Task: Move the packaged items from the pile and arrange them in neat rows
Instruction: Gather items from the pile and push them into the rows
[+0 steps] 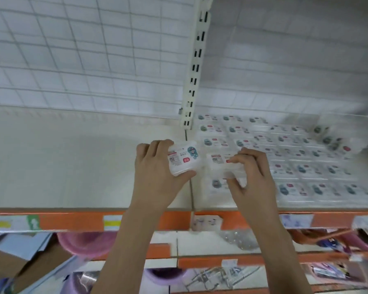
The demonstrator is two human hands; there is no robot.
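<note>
On the far left, the shelf (72,166) is a pale, bare surface with a white wire grid (72,49) standing behind it. An orange strip (72,221) with paper labels runs along the shelf's front edge, and below it sit pink bowls (83,242) and cardboard (19,262) on lower shelves.

Near the middle, the left hand (155,177) holds a small white packet (184,158) above the shelf, just left of the seam between two shelf boards. Its fingers are curled over the packet's far left edge and the thumb presses under its near corner, so the packet is clamped between them with its printed face up.

A slotted white post (194,66) rises behind the hands.

Just to the right, the right hand (251,177) grips a second packet (221,164), clear and blurred. The fingers are bent and close together over its top, with the thumb beneath; the packet sits just above the front left corner of the rows.

Further right, the rows of packets (295,166) lie flat and side by side, covering the right shelf board from back to front. At the far right a loose pile (331,139) of tilted packets sits behind the rows, too blurred to count.
</note>
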